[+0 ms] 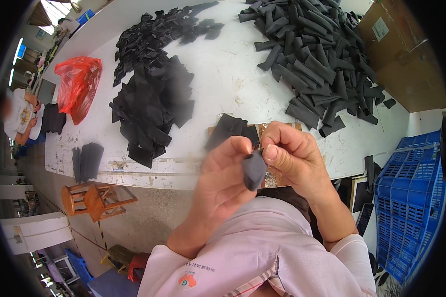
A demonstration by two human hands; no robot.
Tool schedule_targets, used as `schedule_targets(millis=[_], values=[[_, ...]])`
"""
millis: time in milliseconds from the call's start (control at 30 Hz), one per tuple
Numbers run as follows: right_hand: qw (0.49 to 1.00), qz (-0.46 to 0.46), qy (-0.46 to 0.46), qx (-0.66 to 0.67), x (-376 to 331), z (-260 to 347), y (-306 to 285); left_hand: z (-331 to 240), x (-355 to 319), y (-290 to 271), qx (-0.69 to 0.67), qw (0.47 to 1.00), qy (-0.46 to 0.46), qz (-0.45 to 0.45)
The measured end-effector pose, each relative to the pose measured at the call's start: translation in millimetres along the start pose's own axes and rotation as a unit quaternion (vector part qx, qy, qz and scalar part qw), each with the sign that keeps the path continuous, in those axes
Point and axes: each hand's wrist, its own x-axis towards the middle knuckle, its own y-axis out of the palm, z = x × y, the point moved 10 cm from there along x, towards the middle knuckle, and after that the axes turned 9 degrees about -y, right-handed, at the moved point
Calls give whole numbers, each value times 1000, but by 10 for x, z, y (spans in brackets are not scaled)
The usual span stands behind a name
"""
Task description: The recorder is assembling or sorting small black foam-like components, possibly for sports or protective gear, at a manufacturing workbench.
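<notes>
Close in front of my body, a small dark grey fabric piece (pixel 254 171) is pinched between both hands, its lower part hanging rounded and folded. My left hand (pixel 228 171) is closed on its left side with thumb and fingers. From the right, my right hand (pixel 292 153) pinches its upper edge between thumb and forefinger. Just beyond the hands, a few flat dark fabric pieces (pixel 227 129) lie at a brown taped board (pixel 277 179) on the table's near edge. The hands partly cover the board.
On the white table (pixel 223 64), heaps of flat dark pieces (pixel 148 104) lie left and rolled dark pieces (pixel 312 59) right. A red plastic bag (pixel 78 86) sits at the left. A cardboard box (pixel 401 54), blue crates (pixel 409 203), wooden stools (pixel 101 200) and another person (pixel 22 116) surround it.
</notes>
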Motion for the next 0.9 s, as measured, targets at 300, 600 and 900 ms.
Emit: schedule_targets(millis=[300,600,900], values=[[956,-6,196,220,-223,-1268,-128,290,62,-1031,-126,980,-80,-133],[991,3,114,-65,-89,-991,-314,-240,-19,-388,672,690,152,-220],[899,46,-205,-385,-46,104,-25,-356,-56,-209,454,846,227,-163]])
